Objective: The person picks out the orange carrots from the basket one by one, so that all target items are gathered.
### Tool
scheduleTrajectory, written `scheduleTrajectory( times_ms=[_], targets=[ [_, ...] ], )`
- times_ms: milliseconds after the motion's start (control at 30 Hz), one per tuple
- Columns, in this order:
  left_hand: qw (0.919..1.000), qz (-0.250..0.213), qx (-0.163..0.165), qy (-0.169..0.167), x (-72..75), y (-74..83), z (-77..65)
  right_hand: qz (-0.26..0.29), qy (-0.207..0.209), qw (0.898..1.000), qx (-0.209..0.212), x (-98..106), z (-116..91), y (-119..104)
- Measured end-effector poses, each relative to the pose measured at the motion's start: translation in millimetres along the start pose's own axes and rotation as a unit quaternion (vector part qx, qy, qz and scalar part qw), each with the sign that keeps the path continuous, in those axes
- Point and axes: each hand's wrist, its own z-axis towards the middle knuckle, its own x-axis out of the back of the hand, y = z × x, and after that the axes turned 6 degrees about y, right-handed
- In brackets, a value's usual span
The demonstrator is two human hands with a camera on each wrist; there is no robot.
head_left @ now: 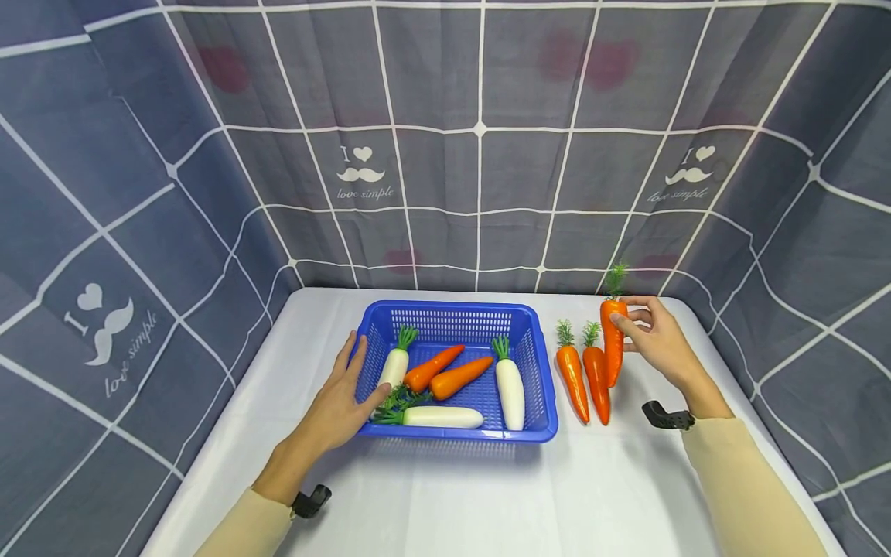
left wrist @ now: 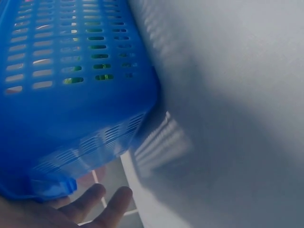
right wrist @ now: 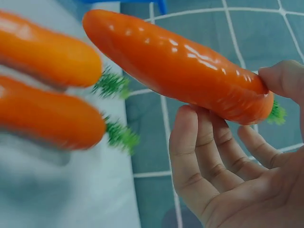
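My right hand (head_left: pixel 654 336) pinches an orange carrot (head_left: pixel 612 340) near its leafy top, thumb on one side and fingertips on the other. In the right wrist view that carrot (right wrist: pixel 190 66) slants tip-up-left, raised off the table. Two more carrots (head_left: pixel 572 379) (head_left: pixel 596 383) lie on the cloth to its left, tops toward the back. With fingers spread and fairly straight, my left hand (head_left: pixel 337 410) rests at the left rim of a blue plastic basket (head_left: pixel 459 305). In the left wrist view its fingers (left wrist: pixel 116 206) extend along the basket's outer side (left wrist: pixel 90 109).
Inside the basket lie two carrots (head_left: pixel 459 377) and several white radishes, one upright at the right (head_left: pixel 510 394), one crosswise in front (head_left: pixel 442 418). A white cloth covers the table (head_left: pixel 473 495). Grey checked curtains (head_left: pixel 438 170) enclose the back and sides.
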Motion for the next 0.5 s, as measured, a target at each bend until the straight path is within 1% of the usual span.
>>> scheduleTrajectory(
  times_ms=[133, 333, 500],
  targets=[
    [1.0000, 0.000, 0.000, 0.002, -0.1, -0.8, -0.2, -0.012, -0.002, 1.000, -0.017, 2, -3, 16],
    [1.0000, 0.000, 0.000, 0.004, 0.2, -0.2, 0.0, -0.054, 0.003, 0.998, -0.037, 4, -10, 33],
    [1.0000, 0.002, 0.001, 0.004, -0.4, -0.2, 0.1, -0.083, -0.012, 0.995, -0.057, 4, -15, 47]
  ],
)
